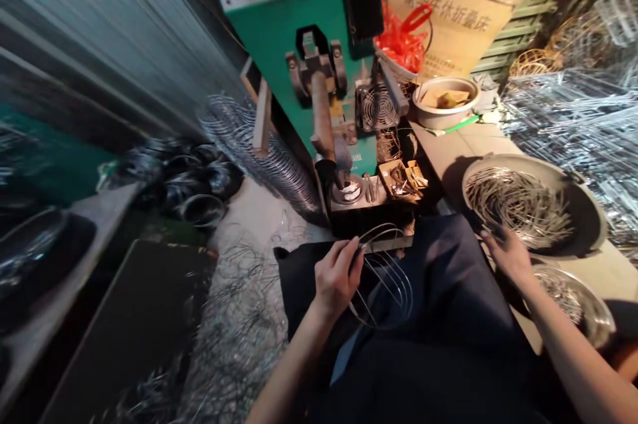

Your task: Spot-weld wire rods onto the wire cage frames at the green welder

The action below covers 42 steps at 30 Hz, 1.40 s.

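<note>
My left hand [337,276] is closed on a bent wire frame [393,278] made of several thin curved wires. The frame hangs over my lap, in front of the bench edge. At the near left rim of a wide grey basin [588,211] is my right hand [509,259], its fingers stretched out and a little blurred. Inside that basin lies a coil of loose bent wire pieces [518,205]. I cannot make out anything held in the right hand. Under its forearm stands a smaller metal bowl [598,318] with short metal pieces.
Ahead stands a green machine [274,32] with a jutting electrode arm [323,111] and a fan [379,107]. A stack of wire rings [264,158] leans left of it. Small boxes [401,181] sit on its ledge. Wire scraps [239,318] cover the floor; wire racks [573,125] are piled right.
</note>
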{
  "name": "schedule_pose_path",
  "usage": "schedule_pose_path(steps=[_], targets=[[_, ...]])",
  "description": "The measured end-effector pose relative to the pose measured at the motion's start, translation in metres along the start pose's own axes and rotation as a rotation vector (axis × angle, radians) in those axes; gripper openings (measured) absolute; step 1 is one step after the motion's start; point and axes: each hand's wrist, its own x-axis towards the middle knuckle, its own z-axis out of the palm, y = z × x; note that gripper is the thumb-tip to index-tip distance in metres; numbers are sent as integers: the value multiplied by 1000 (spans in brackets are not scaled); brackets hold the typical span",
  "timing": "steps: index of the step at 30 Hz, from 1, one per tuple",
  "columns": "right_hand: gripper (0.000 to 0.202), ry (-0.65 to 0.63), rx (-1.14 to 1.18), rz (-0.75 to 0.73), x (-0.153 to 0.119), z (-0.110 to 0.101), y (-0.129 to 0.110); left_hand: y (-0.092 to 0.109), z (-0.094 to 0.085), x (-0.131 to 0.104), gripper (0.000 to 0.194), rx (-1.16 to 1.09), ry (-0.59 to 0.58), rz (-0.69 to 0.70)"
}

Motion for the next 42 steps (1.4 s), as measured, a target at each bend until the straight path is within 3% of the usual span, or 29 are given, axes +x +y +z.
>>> schedule_pose_path(steps=[2, 5, 7, 10, 13, 16, 20, 26, 33, 38, 42], targets=[[50, 38, 63, -89, 12, -1, -43, -5, -7, 12, 18, -18, 18, -15], [46, -274, 277, -394, 23, 10, -126, -12, -13, 31, 12, -63, 41, -76], [44, -388, 335, -525, 24, 26, -171, -22, -13, 38, 13, -102, 42, -180], [36, -393, 354, -543, 20, 53, -199, -43, -7, 32, 20, -277, -27, -441], [31, -419, 262, -565, 13, 75, -192, -61, 8, 12, 27, -375, -116, -601], [32, -501, 138, -567, 6, 87, -175, -68, 22, -9, 24, -269, -167, -565], [35, -555, -37, -494, -1, 92, -163, -68, 27, -23, 18, -227, -196, -528], [40, -542, -256, -466, -3, 92, -168, -67, 27, -24, 21, -58, -223, -375], [44, -553, -427, -505, -4, 94, -166, -66, 30, -23, 20, 42, -299, -319], [42, -578, -501, -520, -5, 91, -165, -62, 29, -22, 21, 112, -401, -321], [40, -570, -469, -538, -4, 91, -166, -55, 27, -16, 24, 260, -556, -359]])
